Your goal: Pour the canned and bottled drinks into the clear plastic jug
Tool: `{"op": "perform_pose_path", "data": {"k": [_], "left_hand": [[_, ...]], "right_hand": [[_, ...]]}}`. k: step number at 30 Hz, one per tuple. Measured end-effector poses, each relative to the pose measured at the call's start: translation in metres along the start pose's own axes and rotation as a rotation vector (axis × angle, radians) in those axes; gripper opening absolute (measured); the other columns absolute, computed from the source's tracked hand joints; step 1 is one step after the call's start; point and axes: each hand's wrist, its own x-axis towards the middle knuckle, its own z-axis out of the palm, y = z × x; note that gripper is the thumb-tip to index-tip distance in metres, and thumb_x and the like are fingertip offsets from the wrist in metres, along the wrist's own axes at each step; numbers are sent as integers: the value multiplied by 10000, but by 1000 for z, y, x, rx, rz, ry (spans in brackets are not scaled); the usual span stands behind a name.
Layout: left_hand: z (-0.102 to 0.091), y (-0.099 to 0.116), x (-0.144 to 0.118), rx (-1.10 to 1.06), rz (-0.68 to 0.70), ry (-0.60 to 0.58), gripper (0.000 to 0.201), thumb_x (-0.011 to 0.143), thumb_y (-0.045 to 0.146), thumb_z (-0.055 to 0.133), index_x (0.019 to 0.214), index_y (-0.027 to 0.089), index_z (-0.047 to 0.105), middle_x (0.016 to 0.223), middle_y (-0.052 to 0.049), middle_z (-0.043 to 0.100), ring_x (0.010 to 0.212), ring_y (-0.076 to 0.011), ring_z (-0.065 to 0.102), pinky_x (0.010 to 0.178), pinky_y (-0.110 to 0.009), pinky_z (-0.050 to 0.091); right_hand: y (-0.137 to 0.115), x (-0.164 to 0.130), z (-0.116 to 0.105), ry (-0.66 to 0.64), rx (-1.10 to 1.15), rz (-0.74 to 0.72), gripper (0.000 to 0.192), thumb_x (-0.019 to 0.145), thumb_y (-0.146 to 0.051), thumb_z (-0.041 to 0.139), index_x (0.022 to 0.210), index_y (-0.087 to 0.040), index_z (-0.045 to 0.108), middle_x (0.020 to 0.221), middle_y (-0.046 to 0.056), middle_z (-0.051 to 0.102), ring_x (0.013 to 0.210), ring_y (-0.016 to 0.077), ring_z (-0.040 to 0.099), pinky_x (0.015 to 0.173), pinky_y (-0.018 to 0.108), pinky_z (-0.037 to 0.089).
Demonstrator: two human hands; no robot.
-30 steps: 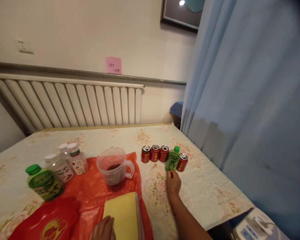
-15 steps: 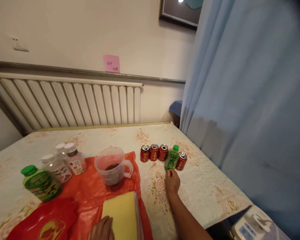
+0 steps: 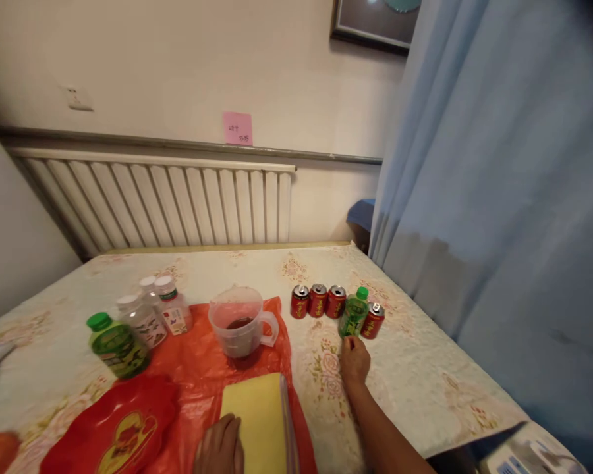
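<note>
Bottle [image 3: 354,316] with the green cap stands upright in the row of red cans [image 3: 318,300], three on one side, one on the other, so they line up tidily on the table [image 3: 425,375]. My right hand [image 3: 354,359] rests just in front of it, fingers loosely curled, holding nothing. My left hand [image 3: 221,447] lies flat beside the yellow pad [image 3: 255,421], well apart from the bottle.

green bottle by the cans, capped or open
Capped: the small green bottle has its green cap on, standing upright in the row of red cans, with the right hand just below it.
</note>
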Motion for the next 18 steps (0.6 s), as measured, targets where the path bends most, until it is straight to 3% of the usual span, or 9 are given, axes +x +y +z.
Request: {"op": "perform_pose_path", "data": {"k": [6, 9, 12, 15, 18], "left_hand": [[-9, 14, -4, -38, -127, -60, 293, 878, 166, 455, 1099, 214, 641, 1089, -80, 697, 993, -239, 665, 847, -390, 555], [-12, 17, -3, -111, -172, -65, 306, 872, 148, 453, 1100, 216, 646, 1081, -81, 691, 1013, -237, 658, 872, -393, 552], [-18, 17, -1, -240, -227, -148, 294, 877, 157, 450, 1073, 223, 659, 1083, -84, 684, 1006, -239, 653, 896, -414, 549], [-30, 7, 7, -389, -284, -214, 258, 908, 267, 479, 1090, 222, 657, 1122, -97, 676, 1069, -253, 633, 965, -442, 523], [-49, -22, 27, -397, -483, -93, 347, 902, 354, 499, 1197, 199, 591, 1219, -123, 633, 1179, -289, 579, 1037, -506, 461]], "right_hand": [[-14, -25, -18, -164, 29, 78, 389, 790, -437, 408, 795, -186, 706, 748, 85, 722, 691, 227, 607, 633, 292, 408], [-28, -53, -26, -278, 60, 36, 383, 781, -479, 435, 768, -205, 702, 708, 60, 720, 657, 219, 611, 623, 286, 419], [-39, -84, -30, -384, 67, -31, 389, 792, -503, 430, 748, -219, 693, 698, 50, 719, 664, 219, 627, 640, 285, 432], [-44, -105, -31, -485, 0, -134, 377, 824, -490, 405, 762, -236, 676, 775, 55, 730, 715, 225, 646, 658, 288, 431], [-46, -114, -31, -542, -82, -197, 369, 855, -480, 379, 776, -251, 657, 794, 51, 723, 732, 231, 647, 650, 293, 419]]}}
